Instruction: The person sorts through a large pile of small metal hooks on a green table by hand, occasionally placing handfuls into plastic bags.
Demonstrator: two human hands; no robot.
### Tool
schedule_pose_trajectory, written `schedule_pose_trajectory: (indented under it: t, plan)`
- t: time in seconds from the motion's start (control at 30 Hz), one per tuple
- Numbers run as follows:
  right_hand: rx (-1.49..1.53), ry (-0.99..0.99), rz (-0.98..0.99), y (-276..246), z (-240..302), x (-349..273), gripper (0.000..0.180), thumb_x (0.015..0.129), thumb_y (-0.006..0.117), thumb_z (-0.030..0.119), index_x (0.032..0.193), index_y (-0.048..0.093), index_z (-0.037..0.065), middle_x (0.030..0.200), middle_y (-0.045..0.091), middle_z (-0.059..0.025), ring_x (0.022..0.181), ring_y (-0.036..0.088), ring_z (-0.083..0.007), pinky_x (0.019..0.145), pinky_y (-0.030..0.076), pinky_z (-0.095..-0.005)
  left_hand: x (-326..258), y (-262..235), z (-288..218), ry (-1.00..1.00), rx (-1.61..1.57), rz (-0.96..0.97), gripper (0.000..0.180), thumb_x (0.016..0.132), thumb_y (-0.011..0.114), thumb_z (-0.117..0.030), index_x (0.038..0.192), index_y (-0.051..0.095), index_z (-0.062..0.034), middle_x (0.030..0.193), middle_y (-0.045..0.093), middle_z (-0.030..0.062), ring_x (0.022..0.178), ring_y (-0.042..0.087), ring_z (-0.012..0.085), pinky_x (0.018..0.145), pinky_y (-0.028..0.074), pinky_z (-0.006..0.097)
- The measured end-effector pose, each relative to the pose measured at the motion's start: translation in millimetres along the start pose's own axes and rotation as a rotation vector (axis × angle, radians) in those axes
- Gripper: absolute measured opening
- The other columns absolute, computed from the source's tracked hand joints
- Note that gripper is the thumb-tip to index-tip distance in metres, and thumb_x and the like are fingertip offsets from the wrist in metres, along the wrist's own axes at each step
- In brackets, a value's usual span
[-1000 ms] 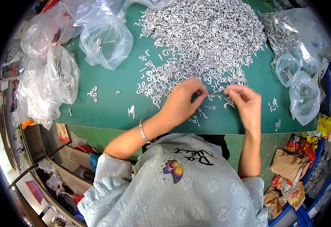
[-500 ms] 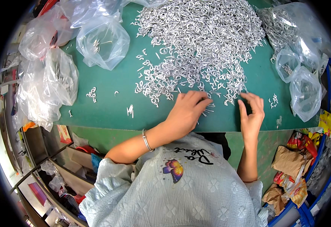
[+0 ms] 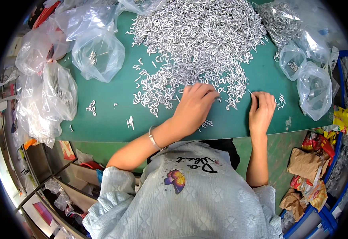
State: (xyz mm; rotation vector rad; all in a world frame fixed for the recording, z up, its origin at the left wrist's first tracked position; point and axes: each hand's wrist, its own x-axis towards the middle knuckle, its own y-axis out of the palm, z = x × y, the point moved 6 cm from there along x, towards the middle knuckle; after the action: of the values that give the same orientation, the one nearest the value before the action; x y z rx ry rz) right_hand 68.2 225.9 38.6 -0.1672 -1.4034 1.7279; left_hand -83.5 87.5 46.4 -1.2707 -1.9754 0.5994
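Observation:
A large heap of small silvery metal pieces [image 3: 206,36], many of them hook- or loop-shaped, spreads over the green table [image 3: 110,123]. At the heap's near edge is my left hand [image 3: 194,103], its fingers bent down and pressed together; what they hold is hidden. Several thin metal pins [image 3: 206,124] lie on the table beneath its wrist side. To the right, my right hand [image 3: 262,110] is closed in a pinch, with a thin silvery sliver at the fingertips. A few loose hook pieces [image 3: 280,101] lie just beside it.
On the left stand clear plastic bags [image 3: 58,91] and an open bag [image 3: 98,55] with some pins inside. Small groups of hooks [image 3: 91,108] and pins [image 3: 130,122] lie left. More bags [image 3: 315,89] are at the right edge. Brown paper wrappers [image 3: 307,163] sit below the table's right side.
My right hand's fingers have come together from a more spread pose. My left hand has moved slightly away from me, uncovering more of the pins. The whole view has shifted a little.

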Motion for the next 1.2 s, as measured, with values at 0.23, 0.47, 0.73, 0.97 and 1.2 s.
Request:
schedule_pose_trajectory:
  t: [0.23,0.47,0.73,0.97,1.2]
  plan:
    - [0.364,-0.140,0.268,-5.0,69.8,-26.6,0.006,0.077,0.068,0.001,0.082,0.065,0.003,0.085,0.062,-0.0091,0.081,0.056,-0.0269,0.075,0.041,-0.0376,67.2,32.6,3.9,0.160,0.123,0.012,0.029,0.083,0.065,-0.006,0.112,0.062,-0.0069,0.106,0.058,0.0064,0.099,0.053,0.0248,0.082,0.036,0.039]
    - [0.227,0.089,0.045,-7.2,19.5,2.4,0.015,0.077,0.073,0.007,0.088,0.065,0.002,0.092,0.063,-0.0107,0.087,0.055,-0.0300,0.080,0.041,-0.0389,67.5,21.6,30.9,0.091,0.233,-0.007,0.011,0.084,0.064,-0.009,0.095,0.065,-0.0070,0.098,0.060,0.0044,0.095,0.056,0.0228,0.081,0.036,0.038]
    - [0.534,0.115,0.151,14.3,16.6,8.4,0.009,0.077,0.070,0.002,0.084,0.064,0.000,0.082,0.063,-0.0114,0.073,0.055,-0.0257,0.066,0.042,-0.0333,51.9,-17.2,38.0,-0.069,0.066,-0.129,0.012,0.085,0.061,-0.002,0.097,0.066,-0.0019,0.088,0.063,0.0110,0.081,0.058,0.0313,0.074,0.043,0.040]
    - [0.998,0.404,0.308,45.8,-10.2,43.4,0.014,0.088,0.068,0.010,0.093,0.069,-0.003,0.078,0.062,0.0032,0.066,0.046,-0.0035,0.060,0.038,-0.0202,61.1,-17.5,52.2,-0.112,0.019,-0.168,0.015,0.085,0.058,0.003,0.096,0.066,-0.0017,0.084,0.062,0.0135,0.077,0.060,0.0326,0.071,0.045,0.040]
    - [0.421,0.249,0.183,24.0,-27.8,63.4,0.010,0.085,0.066,0.006,0.092,0.067,-0.001,0.083,0.067,-0.0086,0.069,0.056,-0.0187,0.067,0.046,-0.0309,59.7,-17.2,46.2,-0.174,-0.035,-0.122,0.011,0.083,0.064,0.001,0.093,0.067,0.0004,0.084,0.064,0.0126,0.077,0.062,0.0303,0.070,0.049,0.037]
